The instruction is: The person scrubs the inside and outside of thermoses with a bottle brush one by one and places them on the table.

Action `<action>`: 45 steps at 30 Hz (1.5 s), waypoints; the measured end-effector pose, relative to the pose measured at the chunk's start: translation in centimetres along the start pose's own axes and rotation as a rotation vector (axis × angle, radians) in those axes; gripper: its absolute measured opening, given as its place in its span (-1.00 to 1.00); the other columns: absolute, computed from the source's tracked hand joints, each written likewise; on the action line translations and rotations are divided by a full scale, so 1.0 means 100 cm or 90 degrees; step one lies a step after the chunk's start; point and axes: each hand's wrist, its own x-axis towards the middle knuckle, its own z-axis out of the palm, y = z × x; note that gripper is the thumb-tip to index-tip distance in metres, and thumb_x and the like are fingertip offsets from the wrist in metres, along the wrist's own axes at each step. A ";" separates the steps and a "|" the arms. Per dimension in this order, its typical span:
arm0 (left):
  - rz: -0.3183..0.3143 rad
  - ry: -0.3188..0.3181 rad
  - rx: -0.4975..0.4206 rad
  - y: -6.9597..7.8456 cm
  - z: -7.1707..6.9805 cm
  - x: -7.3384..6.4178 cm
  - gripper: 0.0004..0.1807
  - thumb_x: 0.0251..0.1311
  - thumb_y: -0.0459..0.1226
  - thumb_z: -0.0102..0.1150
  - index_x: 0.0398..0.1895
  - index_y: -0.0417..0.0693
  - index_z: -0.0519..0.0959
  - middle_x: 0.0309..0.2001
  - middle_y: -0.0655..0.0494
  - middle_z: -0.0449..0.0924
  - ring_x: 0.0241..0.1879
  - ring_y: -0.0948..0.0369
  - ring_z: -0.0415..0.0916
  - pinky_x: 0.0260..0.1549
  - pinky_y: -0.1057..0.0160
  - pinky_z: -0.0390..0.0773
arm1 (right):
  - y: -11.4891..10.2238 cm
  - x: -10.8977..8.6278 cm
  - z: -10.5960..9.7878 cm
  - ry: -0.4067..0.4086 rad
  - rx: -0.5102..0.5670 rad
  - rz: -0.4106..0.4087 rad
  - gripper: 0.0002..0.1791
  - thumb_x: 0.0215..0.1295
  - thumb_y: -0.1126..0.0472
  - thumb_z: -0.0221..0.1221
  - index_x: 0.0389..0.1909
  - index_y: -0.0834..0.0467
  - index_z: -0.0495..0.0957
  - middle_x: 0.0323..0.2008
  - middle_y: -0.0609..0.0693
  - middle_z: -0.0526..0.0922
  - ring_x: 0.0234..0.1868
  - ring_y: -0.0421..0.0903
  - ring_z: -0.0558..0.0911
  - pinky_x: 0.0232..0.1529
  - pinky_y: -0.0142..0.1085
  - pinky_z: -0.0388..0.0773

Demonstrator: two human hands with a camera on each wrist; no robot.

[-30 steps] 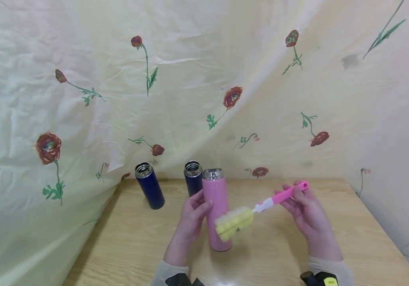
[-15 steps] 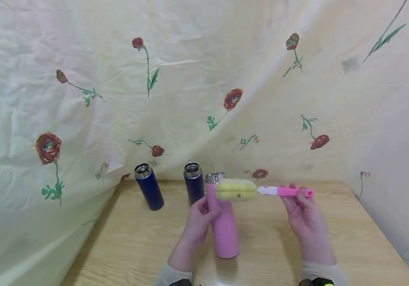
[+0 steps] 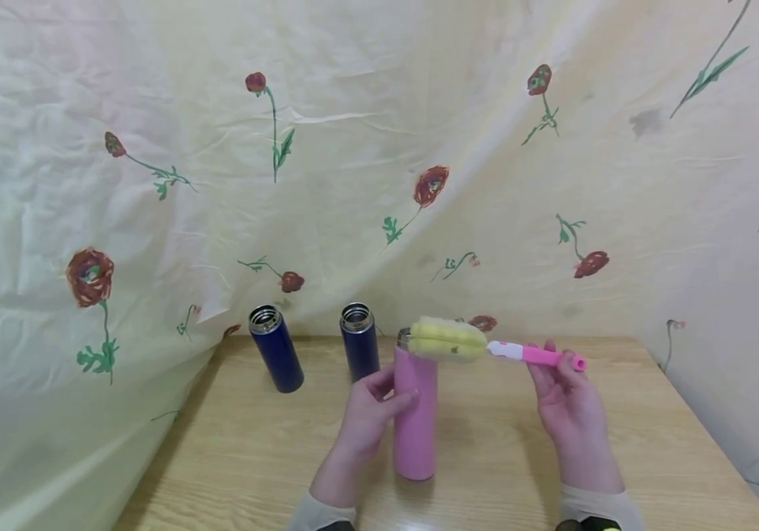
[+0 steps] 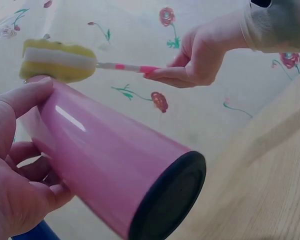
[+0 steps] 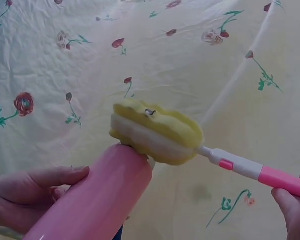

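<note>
My left hand point(image 3: 369, 413) grips a pink vacuum flask point(image 3: 415, 420) around its upper body, holding it up off the table; its dark base point(image 4: 167, 200) shows in the left wrist view. In my right hand point(image 3: 568, 398) is a bottle brush point(image 5: 157, 131), pinched by its pink handle point(image 3: 548, 358). The brush lies nearly level, and its yellow-and-white sponge head point(image 3: 448, 339) overlaps the flask's steel mouth, covering most of it. In the right wrist view the sponge sits right at the flask's top end, outside the opening.
Two dark blue flasks without lids stand at the back of the wooden table point(image 3: 240, 457): one at the left point(image 3: 276, 350), the other point(image 3: 360, 343) just behind my left hand. A flower-printed cloth point(image 3: 339, 147) hangs behind the table.
My right hand has turned the brush from slanting down across the flask's body to nearly level at its mouth. The pink flask has shifted slightly right, tilting and then straightening.
</note>
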 end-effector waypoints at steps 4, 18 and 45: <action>-0.010 -0.004 0.019 -0.005 -0.003 -0.004 -0.34 0.26 -0.38 0.43 0.42 -0.35 0.50 0.34 -0.21 0.60 0.34 -0.02 0.52 0.34 0.10 0.53 | 0.001 -0.005 -0.005 0.052 -0.002 -0.007 -0.97 0.59 0.40 0.12 -0.12 0.24 0.47 -0.06 0.22 0.70 0.03 0.19 0.80 0.29 -0.03 0.57; 0.001 0.012 -0.083 0.001 -0.004 0.007 -0.44 0.46 -0.35 0.22 0.42 -0.50 0.43 0.13 -0.12 0.72 0.04 0.21 0.68 0.16 0.21 0.66 | 0.000 0.016 -0.018 0.148 -0.193 0.032 -0.87 0.64 0.31 0.09 0.07 0.09 0.39 -0.06 0.07 0.62 -0.01 -0.02 0.77 0.30 -0.19 0.60; 0.032 0.068 -0.040 0.038 -0.003 0.054 -0.34 0.44 -0.27 0.37 0.53 -0.26 0.41 0.33 -0.19 0.60 0.26 -0.04 0.60 0.27 0.05 0.62 | -0.010 -0.010 -0.080 -0.212 -0.336 0.018 -0.71 0.72 0.44 -0.26 0.02 0.19 0.45 -0.04 0.18 0.72 0.10 0.19 0.77 0.25 -0.06 0.63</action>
